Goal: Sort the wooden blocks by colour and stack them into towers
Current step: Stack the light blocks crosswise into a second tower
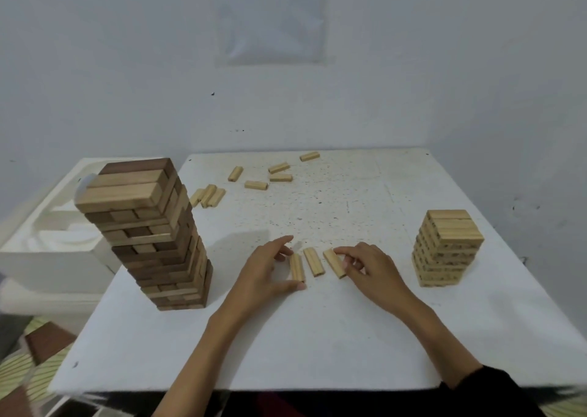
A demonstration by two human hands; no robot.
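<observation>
My left hand [270, 270] lies on the desk [317, 337] with its fingers fairly straight. Its thumb tip touches the near end of the left block [297, 267]. My right hand [371, 270] has its forefinger stretched onto the far end of the right block [334, 262], with the other fingers curled against that block's right side. The thumb is hidden, so I cannot tell whether I pinch the block or only touch it.

Between my hands lies the middle block [313, 261], touched by neither. All three pale blocks lie flat with small gaps between them, their long axes pointing away from me. The middle and right ones have their far ends slanted a little leftward.

Well left of my left hand stands the mixed tower [152, 235] of dark and pale blocks, tall and leaning. Right of my right hand stands the shorter pale tower [448, 248]. Far beyond my hands, loose blocks [256, 185] lie scattered at varied angles, three of them side by side. A white box [47, 226] sits past the desk's left edge.
</observation>
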